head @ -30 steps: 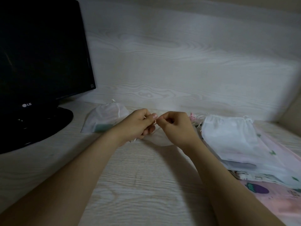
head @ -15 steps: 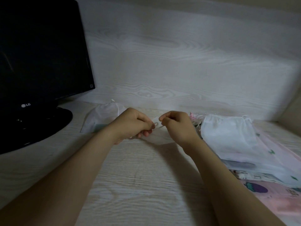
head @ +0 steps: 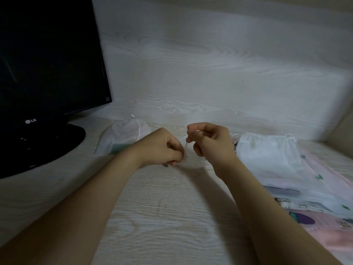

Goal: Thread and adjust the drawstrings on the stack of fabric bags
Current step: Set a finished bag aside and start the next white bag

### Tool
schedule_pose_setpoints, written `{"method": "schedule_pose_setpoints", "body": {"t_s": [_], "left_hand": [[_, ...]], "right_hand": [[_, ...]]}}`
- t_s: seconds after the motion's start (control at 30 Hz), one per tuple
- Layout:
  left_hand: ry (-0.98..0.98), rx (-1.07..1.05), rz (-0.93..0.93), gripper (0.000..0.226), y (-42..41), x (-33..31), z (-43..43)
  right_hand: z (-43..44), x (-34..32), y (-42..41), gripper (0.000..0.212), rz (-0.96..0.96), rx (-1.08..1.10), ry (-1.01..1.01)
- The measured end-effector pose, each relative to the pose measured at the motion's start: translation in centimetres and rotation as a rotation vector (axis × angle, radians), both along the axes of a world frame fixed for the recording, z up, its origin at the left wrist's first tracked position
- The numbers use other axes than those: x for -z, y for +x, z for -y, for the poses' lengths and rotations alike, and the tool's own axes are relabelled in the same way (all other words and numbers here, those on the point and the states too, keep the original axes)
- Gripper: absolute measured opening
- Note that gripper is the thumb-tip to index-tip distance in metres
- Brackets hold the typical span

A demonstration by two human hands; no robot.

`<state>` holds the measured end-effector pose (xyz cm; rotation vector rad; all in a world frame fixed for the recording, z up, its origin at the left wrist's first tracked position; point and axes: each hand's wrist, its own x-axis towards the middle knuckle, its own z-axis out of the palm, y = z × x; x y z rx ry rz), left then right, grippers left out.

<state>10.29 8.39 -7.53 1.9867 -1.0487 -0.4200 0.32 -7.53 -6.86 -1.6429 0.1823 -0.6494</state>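
Two bare forearms reach forward over a pale, whitewashed wood-grain bench (head: 162,217). Far to the right of the black flat-screen monitor (head: 47,64), at the bench's near corner, lies a pink printed cloth (head: 324,232).

Right of the monitor, mid-bench, the left hand (head: 162,148) has its fingers curled tight on a small white fabric bag (head: 193,161) that rests on the bench. The right hand (head: 212,140), raised slightly higher, has thumb and forefinger pinched together on a thin white drawstring (head: 186,145) that runs down to the bag.

Further right of the monitor sits a stack of white gauzy fabric bags (head: 267,155), its gathered tops towards the wall. Just beside the monitor's round black base lies a white mesh pouch (head: 124,134) with something teal inside.

The monitor's screen is dark. Behind everything rises a pale wood-grain wall panel (head: 210,73); the light is dim.
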Motion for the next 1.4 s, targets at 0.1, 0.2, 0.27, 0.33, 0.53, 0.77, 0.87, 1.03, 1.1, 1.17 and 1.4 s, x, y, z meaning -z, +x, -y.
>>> {"method": "schedule_pose_setpoints", "body": {"t_s": [0.1, 0.2, 0.27, 0.33, 0.53, 0.77, 0.87, 1.03, 1.1, 1.17, 1.4], "left_hand": [[-0.014, 0.027, 0.012, 0.010, 0.0, 0.1, 0.0], [-0.031, 0.023, 0.013, 0.009, 0.1, 0.3, 0.1], [-0.051, 0.007, -0.010, 0.009, 0.2, 0.4, 0.3], [-0.059, -0.018, -0.047, 0.009, 0.2, 0.3, 0.4], [-0.162, -0.087, -0.233, 0.014, 0.5, 0.3, 0.6], [-0.228, -0.179, -0.275, 0.017, 1.1, 0.4, 0.5], [-0.288, -0.203, -0.318, 0.015, 1.2, 0.6, 0.7], [-0.269, -0.164, -0.330, 0.014, 1.5, 0.7, 0.6], [-0.267, -0.169, -0.330, 0.014, 1.3, 0.5, 0.6], [-0.267, -0.178, -0.336, 0.015, 1.3, 0.4, 0.6], [-0.243, -0.200, -0.357, 0.012, 1.2, 0.2, 1.0]], "right_hand": [[0.4, 0.2, 0.3, 0.007, 0.051, 0.067, -0.026], [0.7, 0.2, 0.4, 0.008, 0.099, 0.111, -0.032], [0.7, 0.2, 0.4, 0.015, 0.142, 0.085, -0.016], [0.8, 0.2, 0.5, 0.038, 0.169, 0.015, 0.009], [0.9, 0.7, 0.9, 0.033, 0.043, 0.081, -0.309], [0.8, 1.2, 1.0, 0.016, -0.049, 0.126, -0.595], [0.7, 1.3, 1.0, 0.017, 0.009, 0.156, -0.717], [-0.2, 1.2, 0.7, 0.014, 0.112, 0.128, -0.925], [-0.1, 1.2, 0.8, 0.014, 0.129, 0.151, -0.974], [0.0, 1.2, 0.8, 0.013, 0.143, 0.166, -0.985], [-0.3, 1.1, 1.0, 0.007, 0.159, 0.237, -1.095]]}}
